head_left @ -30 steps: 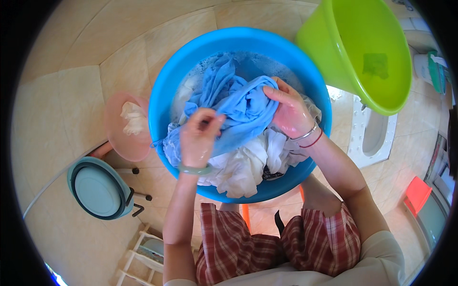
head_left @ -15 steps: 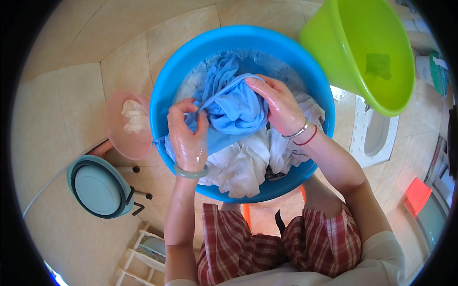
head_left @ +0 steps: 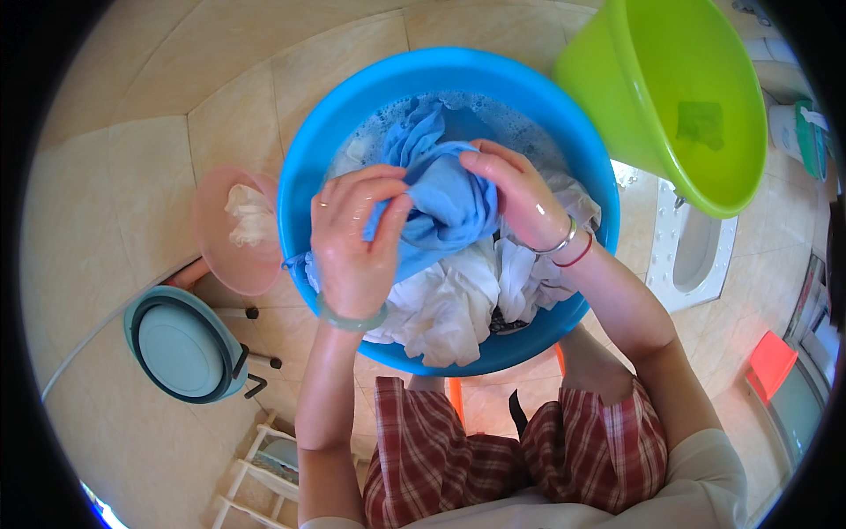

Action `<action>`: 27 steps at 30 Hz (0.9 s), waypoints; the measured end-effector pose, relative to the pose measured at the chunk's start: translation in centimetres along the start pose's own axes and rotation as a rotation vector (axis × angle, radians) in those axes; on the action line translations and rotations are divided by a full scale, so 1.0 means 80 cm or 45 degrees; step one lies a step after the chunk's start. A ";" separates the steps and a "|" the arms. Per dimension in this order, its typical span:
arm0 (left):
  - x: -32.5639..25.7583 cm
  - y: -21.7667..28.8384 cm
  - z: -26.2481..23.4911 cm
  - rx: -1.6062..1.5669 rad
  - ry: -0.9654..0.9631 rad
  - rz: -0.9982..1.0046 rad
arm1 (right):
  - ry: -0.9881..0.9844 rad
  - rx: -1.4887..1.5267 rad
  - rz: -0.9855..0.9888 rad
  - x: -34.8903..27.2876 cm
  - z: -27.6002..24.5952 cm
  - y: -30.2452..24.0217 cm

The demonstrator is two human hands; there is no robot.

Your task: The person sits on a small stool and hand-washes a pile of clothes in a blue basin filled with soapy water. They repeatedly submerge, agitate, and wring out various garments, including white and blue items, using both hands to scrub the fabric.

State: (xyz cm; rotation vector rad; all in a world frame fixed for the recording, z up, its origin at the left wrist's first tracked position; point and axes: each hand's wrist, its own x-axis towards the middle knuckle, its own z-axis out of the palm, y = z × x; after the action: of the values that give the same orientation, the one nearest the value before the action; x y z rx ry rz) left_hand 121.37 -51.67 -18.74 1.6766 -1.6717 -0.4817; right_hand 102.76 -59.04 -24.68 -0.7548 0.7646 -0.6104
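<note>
A wet light-blue cloth garment (head_left: 445,198) is bunched between my hands above a large blue basin (head_left: 308,159). My left hand (head_left: 357,238), with a pale green bangle at the wrist, pinches its left edge between thumb and fingers. On the other side, my right hand (head_left: 526,198) grips the upper right edge, thumb on top; a silver bangle and a red string circle that wrist. Part of the garment trails back into soapy water (head_left: 502,128). White wet laundry (head_left: 445,313) is heaped at the basin's near side, below the garment.
A tall green bucket (head_left: 652,97) leans at the far right, beside a white squat toilet (head_left: 701,247). To the left are a pink basin (head_left: 220,256) holding white cloth, a teal folding basin (head_left: 181,348) and a white rack (head_left: 256,472). An orange-red object (head_left: 772,363) lies at right.
My left hand has moved right and inward over the garment, its back turned more upward. The garment is bunched tighter between both hands; my right hand has shifted only slightly.
</note>
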 end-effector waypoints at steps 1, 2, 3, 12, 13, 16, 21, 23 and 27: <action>-0.001 0.004 -0.003 -0.205 0.052 -0.111 | 0.083 -0.308 -0.185 -0.002 0.006 0.001; -0.004 0.009 -0.008 -0.411 0.125 -0.219 | 0.160 -0.614 -0.364 -0.005 0.011 0.004; 0.003 0.024 -0.016 -0.644 0.190 -0.351 | 0.126 -0.830 -0.564 -0.008 0.012 -0.001; 0.043 0.037 -0.024 -0.920 -0.079 -0.699 | 0.092 -0.602 -0.575 -0.003 0.039 -0.017; 0.030 0.007 -0.021 -0.690 -0.218 -0.629 | 0.145 -0.388 -0.363 -0.004 0.036 -0.025; -0.002 -0.043 -0.013 -0.588 -0.471 -0.735 | 0.303 -0.215 -0.209 0.006 0.013 -0.010; -0.012 -0.058 0.008 -1.269 -0.016 -1.009 | 0.274 -0.496 -0.329 0.004 0.011 0.008; -0.009 -0.046 0.016 -1.407 0.162 -1.165 | 0.117 -0.758 -0.751 -0.007 0.049 0.009; -0.078 -0.109 0.062 -1.834 0.323 -1.207 | -0.254 -1.357 -1.191 -0.008 0.105 0.065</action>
State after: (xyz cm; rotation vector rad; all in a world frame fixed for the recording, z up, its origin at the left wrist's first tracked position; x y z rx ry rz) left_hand 123.48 -47.45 -29.62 1.1054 0.0254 -1.3829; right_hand 110.10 -52.40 -24.40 -2.1862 0.4765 -0.9260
